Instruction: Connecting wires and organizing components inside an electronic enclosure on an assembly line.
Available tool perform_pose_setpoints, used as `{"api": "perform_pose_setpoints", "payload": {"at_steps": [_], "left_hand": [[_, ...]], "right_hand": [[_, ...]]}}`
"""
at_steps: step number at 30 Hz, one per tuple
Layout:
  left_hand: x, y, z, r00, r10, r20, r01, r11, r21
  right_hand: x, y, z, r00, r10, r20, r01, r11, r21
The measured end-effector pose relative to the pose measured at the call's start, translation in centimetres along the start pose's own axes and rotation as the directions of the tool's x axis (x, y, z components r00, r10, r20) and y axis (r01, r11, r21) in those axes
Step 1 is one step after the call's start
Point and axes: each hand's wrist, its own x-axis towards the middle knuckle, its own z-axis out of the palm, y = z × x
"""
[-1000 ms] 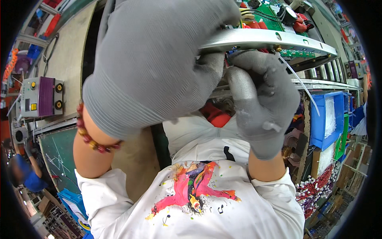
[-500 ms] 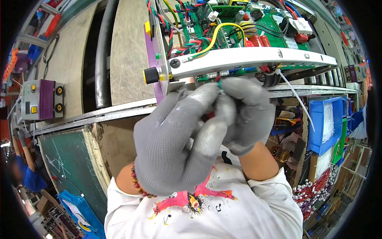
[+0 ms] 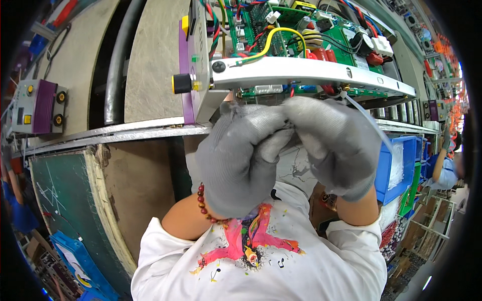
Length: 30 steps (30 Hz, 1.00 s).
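My left hand (image 3: 241,155) and my right hand (image 3: 339,145), both in grey work gloves, meet fingertip to fingertip just below the near rail of an opened device. Both sets of fingers are closed in a pinch; whatever lies in them is hidden. A short red wire (image 3: 292,91) comes down from the device just above the right fingertips. The device has a white metal side rail (image 3: 301,71), green circuit boards (image 3: 346,57) and a purple-edged front panel (image 3: 186,103) with a black knob (image 3: 182,84). From the rail's underside a white cable tie (image 3: 369,120) hangs past my right hand.
A yellow wire (image 3: 273,37) arches over the boards. On the bench at left sits a grey and purple unit (image 3: 42,108), beside a metal roller (image 3: 118,65). Blue bins (image 3: 384,173) stand at lower right. Other people (image 3: 444,163) are at both far sides.
My hands have shifted right relative to the device, and the right wrist has swung outward. The red and green wire ends seen at my fingertips before are now covered. The whole view has shifted slightly.
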Motion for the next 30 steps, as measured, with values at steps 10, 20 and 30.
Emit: {"api": "perform_pose_setpoints", "payload": {"at_steps": [10, 20, 30], "left_hand": [[2.0, -2.0, 0.1, 0.893, 0.449, -0.017, -0.421, 0.85, 0.318], [1.1, -2.4, -1.2, 0.956, 0.293, -0.007, -0.258, 0.852, 0.456], [1.9, -1.4, -2.6, 0.953, 0.274, 0.132, -0.304, 0.862, 0.405]], "right_hand": [[-0.6, -2.6, 3.5, 0.669, 0.732, -0.125, -0.377, 0.479, 0.792], [0.1, -0.7, 10.6, 0.46, 0.56, -0.689, -0.21, 0.823, 0.528], [0.1, -0.9, 10.4, 0.51, 0.549, -0.663, -0.016, 0.776, 0.63]]}}
